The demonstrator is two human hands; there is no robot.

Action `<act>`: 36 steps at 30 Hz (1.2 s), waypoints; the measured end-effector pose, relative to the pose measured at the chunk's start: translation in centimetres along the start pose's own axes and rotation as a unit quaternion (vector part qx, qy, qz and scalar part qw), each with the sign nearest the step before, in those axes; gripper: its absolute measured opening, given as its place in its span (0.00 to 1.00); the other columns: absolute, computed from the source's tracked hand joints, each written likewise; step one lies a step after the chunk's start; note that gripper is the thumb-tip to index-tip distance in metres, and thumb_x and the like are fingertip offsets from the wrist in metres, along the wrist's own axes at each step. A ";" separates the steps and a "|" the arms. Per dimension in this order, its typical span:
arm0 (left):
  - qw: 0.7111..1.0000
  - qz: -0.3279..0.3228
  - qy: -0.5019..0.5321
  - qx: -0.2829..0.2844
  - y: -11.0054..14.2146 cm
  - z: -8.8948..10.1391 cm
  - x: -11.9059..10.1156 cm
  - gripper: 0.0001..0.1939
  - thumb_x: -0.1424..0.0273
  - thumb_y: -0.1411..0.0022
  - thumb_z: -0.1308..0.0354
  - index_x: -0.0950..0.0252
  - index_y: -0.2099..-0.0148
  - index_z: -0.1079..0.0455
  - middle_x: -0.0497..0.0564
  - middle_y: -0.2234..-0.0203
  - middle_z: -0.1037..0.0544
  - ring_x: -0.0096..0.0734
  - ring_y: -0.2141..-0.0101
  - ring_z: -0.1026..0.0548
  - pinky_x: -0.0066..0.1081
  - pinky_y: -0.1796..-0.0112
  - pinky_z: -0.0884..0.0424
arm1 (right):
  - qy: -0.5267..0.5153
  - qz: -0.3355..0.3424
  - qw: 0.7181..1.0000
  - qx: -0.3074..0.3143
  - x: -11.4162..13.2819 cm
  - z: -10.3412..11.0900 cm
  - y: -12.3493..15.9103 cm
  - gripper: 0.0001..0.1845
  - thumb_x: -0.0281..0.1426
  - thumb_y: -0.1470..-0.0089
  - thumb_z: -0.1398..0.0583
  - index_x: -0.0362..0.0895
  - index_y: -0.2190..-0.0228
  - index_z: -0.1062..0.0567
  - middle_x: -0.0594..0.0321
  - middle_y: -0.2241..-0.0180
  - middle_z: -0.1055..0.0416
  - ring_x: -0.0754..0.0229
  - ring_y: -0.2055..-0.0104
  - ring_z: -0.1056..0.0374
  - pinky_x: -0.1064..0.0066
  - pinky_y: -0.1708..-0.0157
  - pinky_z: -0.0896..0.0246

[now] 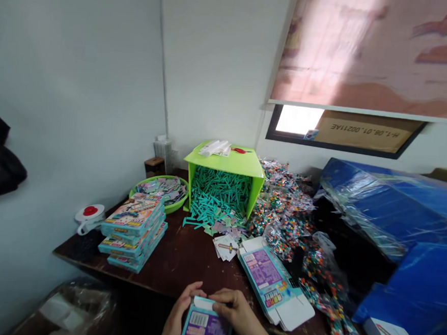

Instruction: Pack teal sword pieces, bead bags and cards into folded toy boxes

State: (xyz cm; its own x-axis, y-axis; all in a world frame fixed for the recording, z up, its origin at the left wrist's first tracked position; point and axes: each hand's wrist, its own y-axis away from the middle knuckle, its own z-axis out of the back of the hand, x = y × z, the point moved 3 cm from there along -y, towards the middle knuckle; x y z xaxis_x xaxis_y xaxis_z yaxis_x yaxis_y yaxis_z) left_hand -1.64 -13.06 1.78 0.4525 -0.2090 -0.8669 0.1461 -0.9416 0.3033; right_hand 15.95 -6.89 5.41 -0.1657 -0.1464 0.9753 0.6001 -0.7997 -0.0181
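A small teal and purple cardboard box [206,333] is upright at the table's front edge, its barcode side facing me and a white flap at the top. My left hand [178,312] holds the box along its left side, fingers curled over the far top corner. At the top right, my right hand [239,315] has its thumb and fingers closed on the flap edge. To the right lies a stack of flattened boxes [267,278] of the same print. Ahead of my hands are several white cards [225,247] with a pixel sword picture.
Stacked finished-looking boxes [133,227] stand left, before a green basin [177,207] of small packets. A tipped green bin [226,160] spills teal sticks [209,202]. Bags of colourful beads [282,207] cover the right side, beside blue wrapped boxes [393,200]. A lined bin [71,310] sits lower left.
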 end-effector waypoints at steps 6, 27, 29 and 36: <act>0.997 -0.057 -0.051 -0.020 0.1 0.2 0.4 0.42 0.35 0.55 0.33 0.62 0.49 0.21 0.57 0.57 0.19 0.46 0.57 0.20 0.39 0.54 0.23 | 0.068 0.019 0.997 0.034 1.5 0.0 -0.3 0.33 0.59 0.40 0.41 0.45 0.59 0.13 0.52 0.61 0.18 0.47 0.57 0.23 0.60 0.53 0.31; 0.920 -0.282 -0.249 -0.104 0.1 1.2 -3.3 0.24 0.46 0.37 0.42 0.63 0.64 0.24 0.56 0.61 0.18 0.41 0.57 0.21 0.41 0.51 0.24 | 0.011 0.052 0.986 -0.158 -4.1 -3.2 3.5 0.37 0.49 0.35 0.41 0.48 0.31 0.37 0.49 0.30 0.41 0.48 0.29 0.40 0.50 0.32 0.42; 0.911 -0.317 -0.202 -0.171 -1.5 2.4 -4.9 0.23 0.47 0.33 0.44 0.63 0.59 0.25 0.55 0.59 0.18 0.38 0.58 0.21 0.37 0.54 0.24 | -0.010 0.025 0.991 -0.132 -3.2 -3.2 3.8 0.46 0.47 0.38 0.37 0.49 0.27 0.49 0.51 0.27 0.48 0.49 0.28 0.42 0.53 0.33 0.40; 0.859 -0.404 -0.191 -0.250 -4.7 6.1 -7.1 0.25 0.50 0.29 0.48 0.64 0.43 0.30 0.60 0.46 0.24 0.37 0.48 0.23 0.35 0.50 0.26 | 0.353 0.114 0.914 -0.163 0.2 -4.0 1.7 0.39 0.24 0.41 0.40 0.51 0.30 0.38 0.51 0.33 0.36 0.44 0.31 0.40 0.50 0.34 0.41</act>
State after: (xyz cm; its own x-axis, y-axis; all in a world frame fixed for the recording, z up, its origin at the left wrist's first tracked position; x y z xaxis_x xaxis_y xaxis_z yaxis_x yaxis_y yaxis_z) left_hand -10.87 -8.74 4.09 -0.2811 0.2986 -0.9120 0.6794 -0.6093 -0.4089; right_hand 13.85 -10.58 4.65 -0.5986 -0.5783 0.5543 0.4367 -0.8157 -0.3795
